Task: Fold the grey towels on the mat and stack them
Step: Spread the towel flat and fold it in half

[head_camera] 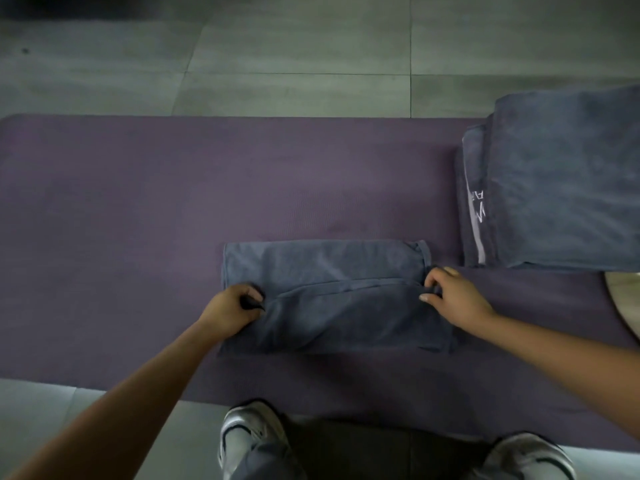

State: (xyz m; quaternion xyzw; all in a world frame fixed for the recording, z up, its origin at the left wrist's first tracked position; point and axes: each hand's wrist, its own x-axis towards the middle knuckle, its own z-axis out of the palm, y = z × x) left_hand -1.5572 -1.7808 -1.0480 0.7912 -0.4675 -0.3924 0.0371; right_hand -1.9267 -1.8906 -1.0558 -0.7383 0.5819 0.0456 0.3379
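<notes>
From the head view, the stack of folded grey terry towels (561,181) at two o'clock ran off the right edge, and a pale rounded object (623,303) at three o'clock was too cropped to identify. My left hand (232,311) pinched the left end, and my right hand (453,296) the right end, of the soft grey rectangular towel (332,296), lying partly folded mid-way across the ribbed purple foam mat (173,202). My grey-white sneakers (249,438) showed at six o'clock.
</notes>
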